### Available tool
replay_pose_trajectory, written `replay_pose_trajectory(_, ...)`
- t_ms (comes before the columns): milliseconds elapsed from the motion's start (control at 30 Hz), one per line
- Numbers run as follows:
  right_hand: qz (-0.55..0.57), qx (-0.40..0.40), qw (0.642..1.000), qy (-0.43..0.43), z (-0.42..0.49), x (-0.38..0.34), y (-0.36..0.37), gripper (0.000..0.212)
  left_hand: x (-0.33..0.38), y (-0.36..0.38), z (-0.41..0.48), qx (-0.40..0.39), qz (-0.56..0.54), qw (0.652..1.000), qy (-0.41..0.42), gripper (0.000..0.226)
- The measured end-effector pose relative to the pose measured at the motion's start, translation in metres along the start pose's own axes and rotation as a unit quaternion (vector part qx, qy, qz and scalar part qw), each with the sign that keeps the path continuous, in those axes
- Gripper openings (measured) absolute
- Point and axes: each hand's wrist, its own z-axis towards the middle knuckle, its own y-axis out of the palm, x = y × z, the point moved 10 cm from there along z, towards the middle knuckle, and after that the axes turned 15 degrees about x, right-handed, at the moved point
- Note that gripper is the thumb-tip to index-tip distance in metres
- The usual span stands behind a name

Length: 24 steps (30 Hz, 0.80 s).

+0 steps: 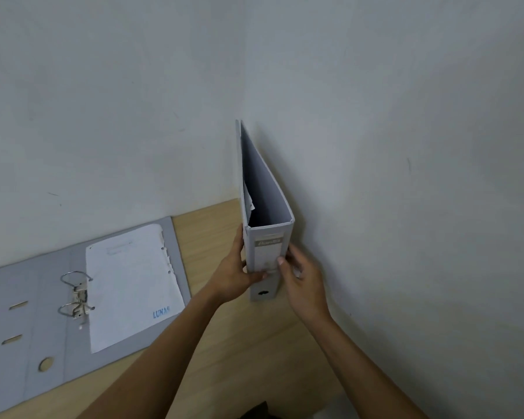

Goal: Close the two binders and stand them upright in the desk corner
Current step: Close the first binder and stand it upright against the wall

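Observation:
A closed grey binder (266,207) stands upright in the corner where the two walls meet, its labelled spine facing me. My left hand (236,270) grips the spine's left edge and my right hand (300,276) holds its right edge. A second grey binder (43,316) lies open and flat on the wooden desk (224,343) at the left, its metal rings (76,294) up and a white sheet (130,285) stamped with blue letters on its right half.
Pale walls (406,146) close the desk in at the back and on the right. Bare desk wood shows between the open binder and the upright one. A dark object (254,411) sits at the bottom edge.

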Motion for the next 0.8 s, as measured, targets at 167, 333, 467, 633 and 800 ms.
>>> replay_pose_trajectory(167,0.047,0.114,0.989,0.082,0.017,0.013,-0.015,0.014,0.015,0.012,0.013,0.022,0.002,1.000,-0.003,0.122)
replay_pose_trajectory(333,0.109,0.144,0.958,0.224,0.013,0.046,-0.005,0.016,0.024,0.013,0.024,0.029,0.012,0.999,-0.004,0.124)
replay_pose_trajectory(467,0.106,0.118,0.965,0.210,0.016,0.040,0.000,0.020,0.026,0.014,0.033,0.026,0.031,0.999,-0.006,0.127)
replay_pose_trajectory(633,0.103,0.077,0.972,0.194,0.025,0.033,0.006,0.035,0.027,0.010,0.048,0.041,0.061,0.997,-0.013,0.123)
replay_pose_trajectory(800,0.056,0.026,0.980,0.189,0.032,0.031,0.021,0.059,0.035,0.011,0.059,0.090,0.081,0.992,-0.020,0.115)
